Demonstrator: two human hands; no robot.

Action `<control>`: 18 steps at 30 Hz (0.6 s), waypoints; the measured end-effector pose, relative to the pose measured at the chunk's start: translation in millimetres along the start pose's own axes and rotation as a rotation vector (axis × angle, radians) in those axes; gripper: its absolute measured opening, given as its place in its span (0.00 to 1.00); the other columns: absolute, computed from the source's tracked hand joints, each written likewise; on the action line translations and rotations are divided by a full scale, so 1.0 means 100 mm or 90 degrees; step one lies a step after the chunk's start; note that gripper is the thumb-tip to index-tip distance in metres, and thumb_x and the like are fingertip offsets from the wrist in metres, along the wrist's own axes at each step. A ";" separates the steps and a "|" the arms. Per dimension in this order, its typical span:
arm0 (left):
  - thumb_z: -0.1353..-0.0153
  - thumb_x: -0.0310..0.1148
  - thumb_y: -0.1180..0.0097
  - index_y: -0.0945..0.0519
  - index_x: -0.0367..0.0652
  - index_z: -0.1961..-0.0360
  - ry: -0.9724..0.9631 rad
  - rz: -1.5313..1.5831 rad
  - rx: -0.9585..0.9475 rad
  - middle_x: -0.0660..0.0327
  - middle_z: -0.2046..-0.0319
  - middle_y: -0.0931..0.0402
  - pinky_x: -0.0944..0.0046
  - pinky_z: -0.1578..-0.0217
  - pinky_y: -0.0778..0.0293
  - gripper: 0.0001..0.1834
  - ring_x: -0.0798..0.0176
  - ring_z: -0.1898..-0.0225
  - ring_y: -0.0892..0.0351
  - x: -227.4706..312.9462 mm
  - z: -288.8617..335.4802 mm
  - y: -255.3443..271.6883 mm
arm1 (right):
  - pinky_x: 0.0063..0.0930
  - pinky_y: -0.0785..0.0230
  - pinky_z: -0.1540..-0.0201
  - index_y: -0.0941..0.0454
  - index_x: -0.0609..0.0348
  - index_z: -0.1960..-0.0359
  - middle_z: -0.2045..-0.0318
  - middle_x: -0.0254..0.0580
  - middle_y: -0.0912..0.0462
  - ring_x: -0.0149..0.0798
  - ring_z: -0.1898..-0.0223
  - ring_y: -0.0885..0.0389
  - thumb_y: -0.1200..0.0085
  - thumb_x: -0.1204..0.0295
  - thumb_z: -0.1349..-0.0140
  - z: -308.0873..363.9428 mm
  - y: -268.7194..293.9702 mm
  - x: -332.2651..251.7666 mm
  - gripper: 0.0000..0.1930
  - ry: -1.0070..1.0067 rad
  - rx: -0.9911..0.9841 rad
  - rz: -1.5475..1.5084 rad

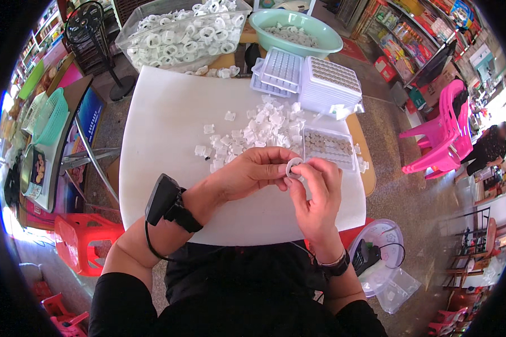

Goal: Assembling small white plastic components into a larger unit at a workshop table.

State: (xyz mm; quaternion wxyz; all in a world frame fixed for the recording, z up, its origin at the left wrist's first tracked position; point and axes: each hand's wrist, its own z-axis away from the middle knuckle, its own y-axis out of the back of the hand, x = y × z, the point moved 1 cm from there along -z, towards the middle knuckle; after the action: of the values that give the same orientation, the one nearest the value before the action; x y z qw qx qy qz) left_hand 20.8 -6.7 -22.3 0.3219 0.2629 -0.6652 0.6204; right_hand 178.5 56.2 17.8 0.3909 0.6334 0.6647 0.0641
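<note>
Over the near part of the white table (168, 123), my two hands meet at a small white ring-shaped plastic part (293, 163). My left hand (256, 171) pinches the ring's left side between thumb and fingers. My right hand (320, 196) is closed at its right side, fingertips pressed to its opening; whether they also hold a smaller piece is hidden. Just beyond my hands lies a loose pile of small whitish plastic pieces (272, 126). To the right of it sits a clear tray (347, 163) with rows of small round greyish pieces, close to my right hand.
At the far edge stand a stack of white trays (326, 95), two loose lilac trays (280, 70), a clear bin (130, 45) of white ring parts, and a green basin (326, 36). A red stool (76, 241) is at left; a plastic tub (393, 236) at lower right.
</note>
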 end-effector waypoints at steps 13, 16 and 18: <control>0.37 0.32 0.46 0.27 0.38 0.49 0.000 -0.059 0.016 0.64 0.59 0.24 0.67 0.58 0.26 0.16 0.70 0.59 0.25 0.02 0.00 -0.02 | 0.36 0.31 0.60 0.26 0.61 0.54 0.60 0.47 0.24 0.48 0.62 0.25 0.46 0.81 0.47 -0.06 0.09 0.05 0.17 -0.092 -0.026 -0.142; 0.37 0.31 0.46 0.27 0.38 0.49 0.009 -0.081 0.033 0.64 0.59 0.24 0.67 0.58 0.26 0.16 0.70 0.59 0.25 0.03 0.00 -0.04 | 0.39 0.31 0.59 0.26 0.61 0.53 0.59 0.48 0.24 0.50 0.61 0.24 0.47 0.81 0.48 -0.07 0.08 0.05 0.18 -0.028 -0.053 -0.076; 0.37 0.30 0.46 0.27 0.38 0.49 0.004 -0.080 0.040 0.64 0.59 0.25 0.68 0.58 0.26 0.16 0.70 0.59 0.25 0.03 0.00 -0.05 | 0.40 0.31 0.60 0.27 0.61 0.53 0.60 0.47 0.24 0.50 0.62 0.25 0.47 0.81 0.50 -0.08 0.08 0.04 0.19 -0.008 -0.057 -0.041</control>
State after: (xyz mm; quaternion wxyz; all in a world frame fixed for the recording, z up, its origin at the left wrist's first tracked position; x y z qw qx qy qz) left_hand 22.5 -7.5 -17.0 0.3538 0.3121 -0.6265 0.6204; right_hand 180.6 64.3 26.3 0.4250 0.5938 0.6788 0.0772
